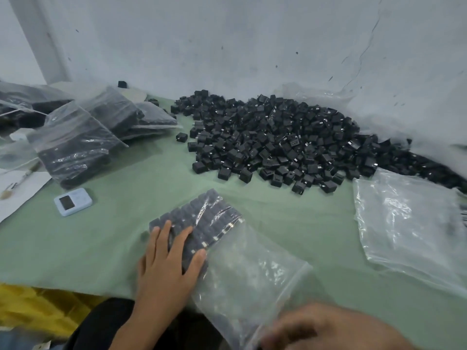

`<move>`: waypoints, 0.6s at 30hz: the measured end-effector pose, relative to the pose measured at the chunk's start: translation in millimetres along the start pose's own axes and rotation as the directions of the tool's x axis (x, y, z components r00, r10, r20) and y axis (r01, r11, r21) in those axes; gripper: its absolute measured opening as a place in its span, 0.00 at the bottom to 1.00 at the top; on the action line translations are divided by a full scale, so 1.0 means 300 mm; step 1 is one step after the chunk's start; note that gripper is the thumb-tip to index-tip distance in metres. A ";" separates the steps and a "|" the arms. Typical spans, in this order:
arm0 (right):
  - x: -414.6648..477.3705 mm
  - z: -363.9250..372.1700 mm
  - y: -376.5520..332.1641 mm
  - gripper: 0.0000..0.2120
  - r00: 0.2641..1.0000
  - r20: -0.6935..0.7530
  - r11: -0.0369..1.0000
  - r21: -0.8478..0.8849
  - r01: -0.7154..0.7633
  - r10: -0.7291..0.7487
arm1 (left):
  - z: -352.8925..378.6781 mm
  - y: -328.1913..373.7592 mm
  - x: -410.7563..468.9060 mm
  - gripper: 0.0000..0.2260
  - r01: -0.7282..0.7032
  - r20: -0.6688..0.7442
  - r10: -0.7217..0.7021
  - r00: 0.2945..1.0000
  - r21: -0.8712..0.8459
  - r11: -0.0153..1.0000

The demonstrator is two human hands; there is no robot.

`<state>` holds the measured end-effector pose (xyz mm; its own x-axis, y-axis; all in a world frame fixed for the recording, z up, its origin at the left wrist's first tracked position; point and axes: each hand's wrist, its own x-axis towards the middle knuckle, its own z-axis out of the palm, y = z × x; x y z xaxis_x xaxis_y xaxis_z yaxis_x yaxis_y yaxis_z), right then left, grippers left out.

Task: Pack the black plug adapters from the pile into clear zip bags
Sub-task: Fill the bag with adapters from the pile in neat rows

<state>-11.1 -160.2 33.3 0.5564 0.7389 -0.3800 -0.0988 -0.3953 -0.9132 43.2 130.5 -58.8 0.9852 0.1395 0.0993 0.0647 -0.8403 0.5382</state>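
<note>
Head view, green-covered table [126, 188].

Layout: the pile [278, 137] of loose black adapters lies at 12 to 2 o'clock, against the wall. Filled bags [75, 145] are at 10 o'clock, empty bags [409, 223] at 3 o'clock, and a small blue device [72, 202] at 9 o'clock.

Zip bag [252, 269] in work: flat on the table at 6 o'clock, closed end toward 11, mouth end toward 5. The packed adapters [202, 218] sit in tidy rows in the far half. The near half is slack and looks unfilled.

Left hand [168, 263]: grip apart, fingers straight and spread, pressing on the rows through the film.

Right hand [326, 329]: at 5 o'clock by the mouth end, blurred. Cannot tell the grip, nor whether it holds the film.

Judgement: the bag is part-filled and the rows are being steadied.

Risks:
- Lifting the left hand while the mouth end is tugged could tip the rows into a jumble.
- Slick film may slide on the cloth.
- Metal prongs at the row edge could snag or pierce the film under hard pressing.
- An unsealed mouth near the table edge could spill adapters onto the lap.
</note>
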 end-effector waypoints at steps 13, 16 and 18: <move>0.390 -0.834 0.170 0.19 0.476 -0.878 0.598 -0.409 -0.689 -0.051 | -0.005 0.025 -0.004 0.28 0.040 -0.027 -0.039 0.999 0.017 0.999; 0.379 -0.845 0.164 0.18 0.410 -0.912 0.707 -0.289 -0.645 0.002 | -0.001 0.016 -0.001 0.30 0.035 -0.038 -0.035 0.999 0.000 0.999; 0.333 -0.813 0.136 0.18 0.434 -0.901 0.780 -0.254 -0.572 0.025 | 0.002 0.009 -0.002 0.33 0.018 -0.028 -0.018 0.999 -0.001 1.000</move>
<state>241.8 -235.6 -6.1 0.9820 -0.1807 -0.0556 -0.1859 -0.8697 -0.4573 42.9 127.9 -57.8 0.9790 0.1693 0.1131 0.0824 -0.8372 0.5406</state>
